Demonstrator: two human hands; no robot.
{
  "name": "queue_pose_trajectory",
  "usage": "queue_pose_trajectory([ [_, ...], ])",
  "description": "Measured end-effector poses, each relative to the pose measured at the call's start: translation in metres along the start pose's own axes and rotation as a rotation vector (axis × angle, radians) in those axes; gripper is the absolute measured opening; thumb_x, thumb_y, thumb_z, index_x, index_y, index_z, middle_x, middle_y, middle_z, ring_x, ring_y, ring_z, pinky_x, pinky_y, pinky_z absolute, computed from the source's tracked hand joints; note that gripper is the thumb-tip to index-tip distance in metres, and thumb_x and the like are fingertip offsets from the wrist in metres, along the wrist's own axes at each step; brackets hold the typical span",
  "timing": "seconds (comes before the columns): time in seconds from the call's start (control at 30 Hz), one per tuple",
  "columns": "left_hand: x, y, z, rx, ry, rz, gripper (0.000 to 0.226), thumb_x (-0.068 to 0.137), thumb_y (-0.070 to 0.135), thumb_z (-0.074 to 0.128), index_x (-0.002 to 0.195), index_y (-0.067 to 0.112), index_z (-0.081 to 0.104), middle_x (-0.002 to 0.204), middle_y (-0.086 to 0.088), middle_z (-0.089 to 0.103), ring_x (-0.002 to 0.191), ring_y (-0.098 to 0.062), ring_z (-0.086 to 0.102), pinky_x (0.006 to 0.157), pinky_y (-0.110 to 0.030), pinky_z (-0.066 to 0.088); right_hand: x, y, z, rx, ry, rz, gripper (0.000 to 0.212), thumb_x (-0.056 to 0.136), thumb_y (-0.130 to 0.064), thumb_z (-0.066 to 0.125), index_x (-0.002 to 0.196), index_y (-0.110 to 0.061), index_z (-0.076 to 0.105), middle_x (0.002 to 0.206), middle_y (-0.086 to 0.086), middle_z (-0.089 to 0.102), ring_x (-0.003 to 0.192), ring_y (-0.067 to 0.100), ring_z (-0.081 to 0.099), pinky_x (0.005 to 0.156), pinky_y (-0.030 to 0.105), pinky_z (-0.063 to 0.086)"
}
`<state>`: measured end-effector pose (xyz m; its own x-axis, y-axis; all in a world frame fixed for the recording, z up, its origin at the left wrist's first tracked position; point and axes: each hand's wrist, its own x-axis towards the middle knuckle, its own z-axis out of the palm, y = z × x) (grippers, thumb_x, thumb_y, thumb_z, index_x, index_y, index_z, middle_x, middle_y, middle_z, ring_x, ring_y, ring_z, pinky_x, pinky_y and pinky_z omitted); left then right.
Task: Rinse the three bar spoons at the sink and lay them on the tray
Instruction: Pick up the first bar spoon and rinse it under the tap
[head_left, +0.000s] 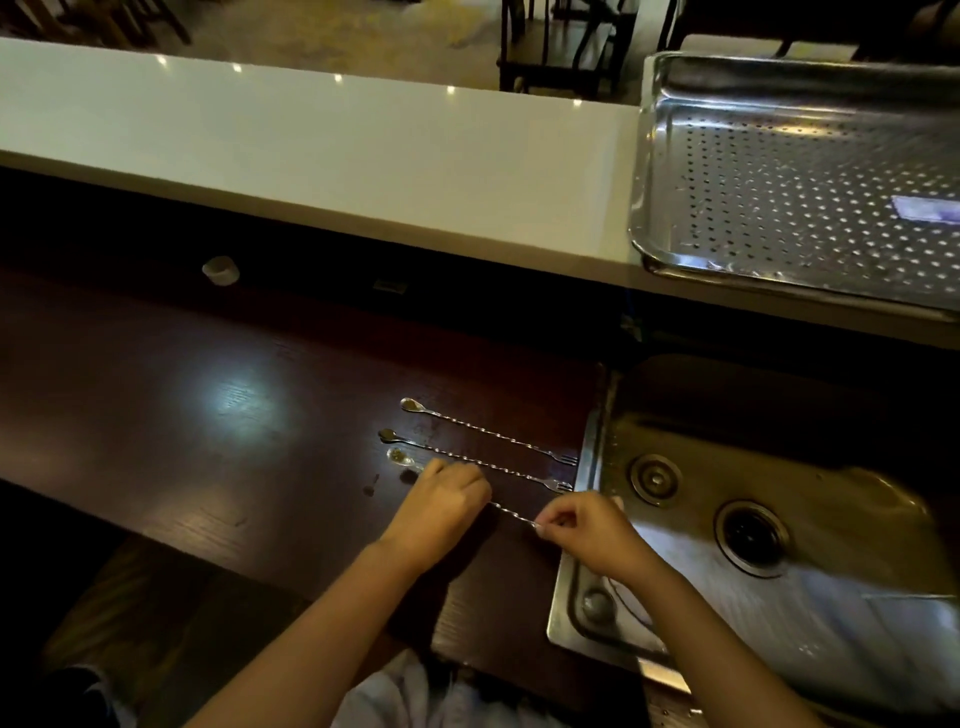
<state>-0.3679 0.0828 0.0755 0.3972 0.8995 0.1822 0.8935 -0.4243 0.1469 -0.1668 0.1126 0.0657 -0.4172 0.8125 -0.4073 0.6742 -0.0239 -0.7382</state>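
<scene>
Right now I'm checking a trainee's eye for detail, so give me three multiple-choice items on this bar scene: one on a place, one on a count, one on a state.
1. Where is the perforated steel tray?
A. in the sink
B. on the pale counter, beyond the sink
C. on the dark wooden worktop

2. How many twisted metal bar spoons lie untouched on the dark wooden worktop?
A. two
B. three
C. none

3. What are both hands doing?
A. resting flat
B. gripping the nearest bar spoon
C. holding the tray

Key: 1 B, it sits on the pale counter beyond the steel sink. 2 A, two lie free. 3 B, the left hand and right hand pinch it.
</scene>
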Motion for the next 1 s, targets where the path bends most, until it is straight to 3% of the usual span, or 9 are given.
queue_pose_trajectory([
  [0.1,0.018,0.018,-0.004,-0.019,0.098,0.05,0.016,0.062,0.011,0.081,0.071,0.014,0.068,0.07,0.0,0.065,0.06,-0.018,0.063,0.065,-0.024,0.037,-0.018,0.008,-0.024,0.127,0.053,-0.022,0.007,0.08,-0.01,0.068,0.078,-0.012,0.074,0.071,-0.011,0.066,0.066,-0.003,0.058,0.063,0.005,0.043],
  [0.2,0.033,0.045,-0.002,-0.212,0.199,-0.085,0.017,0.069,0.007,0.075,0.086,0.008,0.068,0.085,-0.006,0.067,0.074,-0.02,0.064,0.068,-0.029,0.048,-0.038,0.024,-0.054,0.187,0.116,0.015,0.007,0.081,-0.01,0.067,0.083,-0.009,0.074,0.077,-0.001,0.069,0.07,0.002,0.061,0.065,0.009,0.046],
  [0.3,0.044,0.09,0.007,-0.634,0.339,-0.479,0.016,0.076,0.002,0.065,0.085,0.015,0.064,0.084,-0.001,0.063,0.074,-0.008,0.058,0.07,-0.01,0.044,-0.065,0.05,-0.089,0.27,0.148,0.066,0.008,0.082,-0.012,0.066,0.08,-0.016,0.073,0.079,-0.002,0.07,0.078,0.008,0.063,0.071,0.018,0.047],
  [0.4,0.069,0.141,0.023,-1.152,0.233,-0.873,0.014,0.085,0.005,0.059,0.082,0.019,0.06,0.077,0.0,0.064,0.056,-0.001,0.061,0.056,-0.013,0.045,-0.098,0.079,-0.127,0.326,0.187,0.076,0.011,0.082,-0.01,0.067,0.076,-0.019,0.071,0.072,-0.005,0.068,0.068,0.001,0.06,0.066,0.016,0.046],
  [0.53,0.117,0.211,0.031,-1.676,0.09,-1.007,0.012,0.092,0.02,0.051,0.1,0.015,0.059,0.089,0.001,0.068,0.053,-0.003,0.066,0.047,-0.013,0.047,-0.142,0.12,-0.178,0.393,0.232,0.079,0.007,0.082,-0.002,0.064,0.08,-0.005,0.07,0.072,0.0,0.066,0.067,0.005,0.059,0.064,0.013,0.047],
  [0.63,0.152,0.259,0.031,-1.779,0.04,-0.944,0.011,0.092,0.024,0.053,0.09,0.021,0.063,0.083,0.004,0.073,0.058,-0.006,0.068,0.055,-0.018,0.048,-0.171,0.151,-0.209,0.413,0.272,0.081,0.006,0.081,0.002,0.063,0.083,0.001,0.069,0.073,0.0,0.066,0.062,-0.007,0.059,0.062,0.005,0.046],
  [0.77,0.188,0.315,0.037,-1.787,0.014,-0.912,0.011,0.09,0.017,0.054,0.087,0.018,0.065,0.075,0.003,0.075,0.057,-0.005,0.068,0.049,-0.013,0.049,-0.201,0.19,-0.241,0.434,0.372,0.138,0.006,0.081,0.003,0.064,0.084,0.005,0.068,0.07,-0.003,0.063,0.055,-0.013,0.056,0.059,0.002,0.044],
  [0.93,0.21,0.354,0.053,-1.789,0.035,-0.988,0.014,0.092,0.012,0.051,0.084,0.014,0.063,0.082,0.0,0.071,0.069,-0.007,0.07,0.057,-0.012,0.053,-0.223,0.23,-0.263,0.525,0.636,0.271,0.007,0.08,-0.014,0.068,0.075,-0.009,0.069,0.069,0.002,0.063,0.061,0.005,0.055,0.058,0.018,0.044],
  [1.0,0.211,0.361,0.059,-1.809,0.07,-1.025,0.012,0.093,0.012,0.05,0.088,0.012,0.061,0.088,-0.003,0.069,0.079,-0.01,0.068,0.06,-0.013,0.054,-0.223,0.239,-0.263,0.642,0.702,0.336,0.007,0.081,-0.019,0.067,0.079,-0.012,0.07,0.071,-0.001,0.064,0.062,0.006,0.058,0.056,0.015,0.047],
])
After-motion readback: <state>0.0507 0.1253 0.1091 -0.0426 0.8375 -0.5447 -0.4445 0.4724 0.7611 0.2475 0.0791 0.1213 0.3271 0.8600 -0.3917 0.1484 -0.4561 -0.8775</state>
